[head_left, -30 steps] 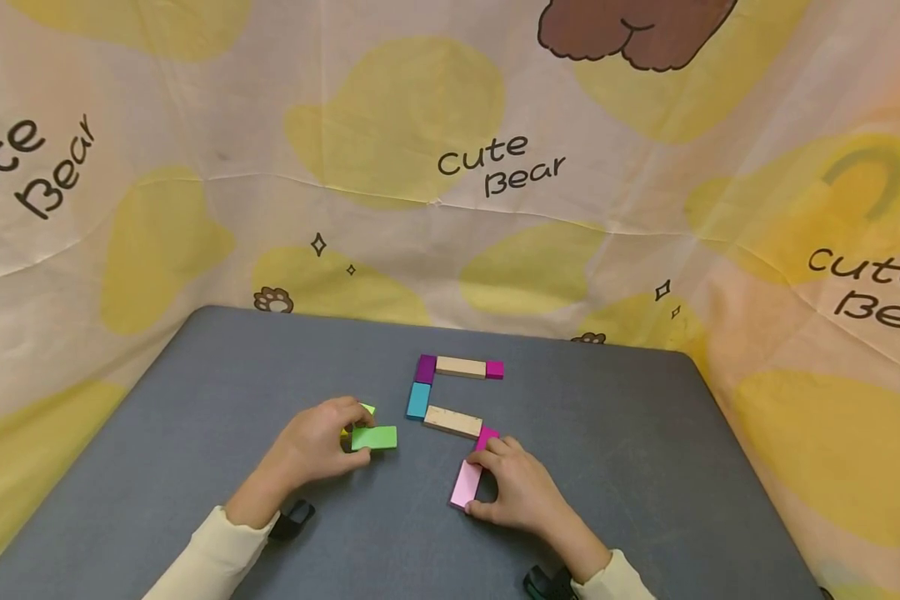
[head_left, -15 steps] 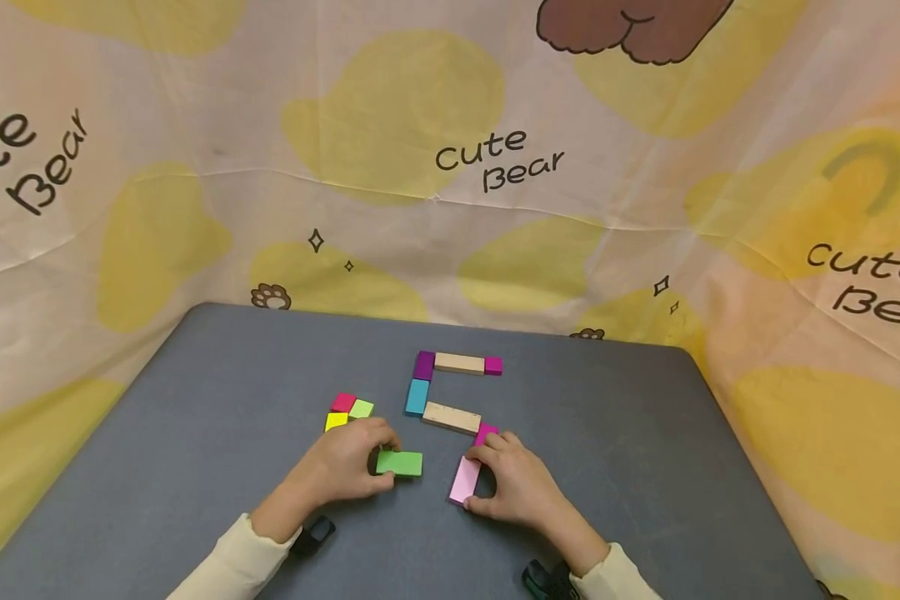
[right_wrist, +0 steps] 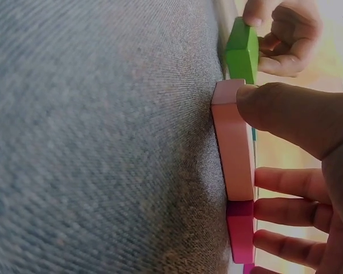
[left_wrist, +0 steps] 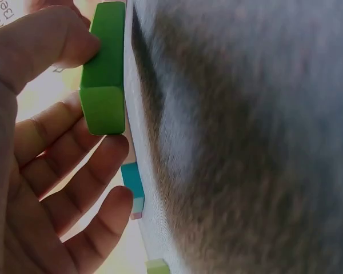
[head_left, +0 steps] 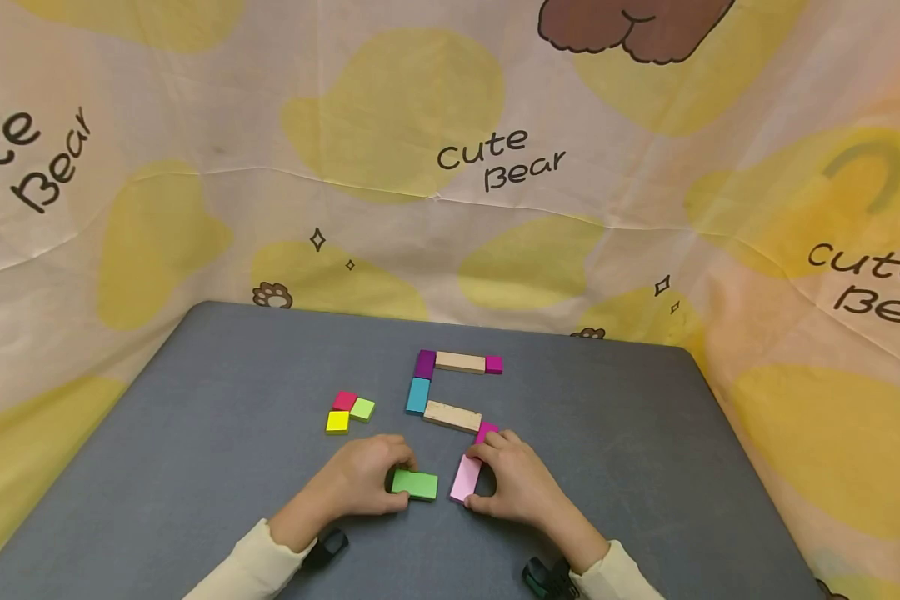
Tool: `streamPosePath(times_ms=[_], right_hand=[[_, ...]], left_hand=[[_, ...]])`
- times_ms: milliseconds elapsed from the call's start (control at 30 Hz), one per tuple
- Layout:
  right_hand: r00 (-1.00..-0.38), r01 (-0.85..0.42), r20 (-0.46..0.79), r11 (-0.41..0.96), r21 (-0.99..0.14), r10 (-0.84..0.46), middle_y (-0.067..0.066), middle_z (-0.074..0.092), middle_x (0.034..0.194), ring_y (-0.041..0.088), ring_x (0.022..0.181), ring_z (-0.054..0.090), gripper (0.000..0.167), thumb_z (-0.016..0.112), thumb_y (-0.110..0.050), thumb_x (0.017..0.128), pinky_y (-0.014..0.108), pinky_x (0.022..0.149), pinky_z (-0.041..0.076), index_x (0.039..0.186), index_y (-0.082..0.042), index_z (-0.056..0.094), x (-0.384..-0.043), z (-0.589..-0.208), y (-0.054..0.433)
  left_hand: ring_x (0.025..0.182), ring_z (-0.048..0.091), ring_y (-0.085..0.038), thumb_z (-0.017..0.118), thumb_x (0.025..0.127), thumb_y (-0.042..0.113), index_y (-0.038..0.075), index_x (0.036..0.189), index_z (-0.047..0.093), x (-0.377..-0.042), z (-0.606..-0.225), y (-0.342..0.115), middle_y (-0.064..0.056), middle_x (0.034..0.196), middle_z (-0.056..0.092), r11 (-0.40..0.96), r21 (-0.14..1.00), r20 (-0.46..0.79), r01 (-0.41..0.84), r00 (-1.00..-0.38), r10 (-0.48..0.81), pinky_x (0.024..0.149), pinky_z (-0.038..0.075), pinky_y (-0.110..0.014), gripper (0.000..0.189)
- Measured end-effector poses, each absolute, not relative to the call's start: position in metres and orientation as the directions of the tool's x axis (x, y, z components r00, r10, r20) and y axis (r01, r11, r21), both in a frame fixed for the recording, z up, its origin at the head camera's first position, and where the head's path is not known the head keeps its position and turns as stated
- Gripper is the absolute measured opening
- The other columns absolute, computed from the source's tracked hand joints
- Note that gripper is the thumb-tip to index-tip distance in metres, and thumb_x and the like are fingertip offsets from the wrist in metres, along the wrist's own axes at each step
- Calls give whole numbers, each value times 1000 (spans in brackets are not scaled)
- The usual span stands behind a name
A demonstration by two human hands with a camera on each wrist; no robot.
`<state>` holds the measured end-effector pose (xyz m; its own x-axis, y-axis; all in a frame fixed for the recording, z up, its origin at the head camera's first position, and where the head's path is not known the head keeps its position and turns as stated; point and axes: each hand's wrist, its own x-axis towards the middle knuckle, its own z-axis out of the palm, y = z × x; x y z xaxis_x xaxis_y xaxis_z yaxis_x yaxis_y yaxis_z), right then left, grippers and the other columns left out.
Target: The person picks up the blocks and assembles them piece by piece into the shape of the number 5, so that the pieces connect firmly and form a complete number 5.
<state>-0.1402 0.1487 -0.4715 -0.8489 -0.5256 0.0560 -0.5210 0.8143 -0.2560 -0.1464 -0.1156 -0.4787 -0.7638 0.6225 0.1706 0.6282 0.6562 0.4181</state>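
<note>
My left hand (head_left: 363, 479) pinches a green rectangular block (head_left: 417, 485) between thumb and fingers, just left of a pale pink block (head_left: 465, 478). A narrow gap separates the two blocks in the head view. Whether the green block touches the table I cannot tell. With thumb and fingers my right hand (head_left: 521, 483) grips the pink block, which lies on the table. In the right wrist view the pink block (right_wrist: 234, 145) meets a magenta block (right_wrist: 240, 231) end to end, and fingertips touch the magenta one too.
Beyond the hands, a zigzag line of blocks continues: two plain wooden ones (head_left: 452, 416), a blue one (head_left: 417, 396), a purple one (head_left: 425, 364) and a magenta cube (head_left: 494, 365). Yellow (head_left: 337, 422), red (head_left: 345, 401) and lime (head_left: 362, 409) cubes cluster at left on the grey table (head_left: 630, 467).
The left hand has carried the green block right and nearer the body, away from the small cubes, which are now uncovered. The right hand stays at the pink block.
</note>
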Motion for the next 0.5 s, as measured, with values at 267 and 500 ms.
streamPosePath(times_ms=[267, 500], right_hand=[[-855, -510, 47, 822, -253, -516, -4, 62, 103, 14, 95, 51, 54, 80, -49, 67, 41, 82, 48, 109, -17, 68, -140, -471, 149], [-861, -498, 35, 829, -253, -507, -3, 59, 100, 13, 90, 46, 54, 80, -49, 67, 35, 78, 46, 110, -18, 68, -140, -470, 148]], left_hand=[[69, 46, 1, 76, 68, 26, 21, 87, 69, -142, -483, -108, 15, 80, 56, 654, 435, 156, 619, -767, 623, 64, 45, -19, 21], [70, 47, 0, 76, 70, 26, 20, 88, 69, -139, -482, -104, 15, 82, 56, 656, 446, 129, 609, -769, 626, 64, 45, -20, 21]])
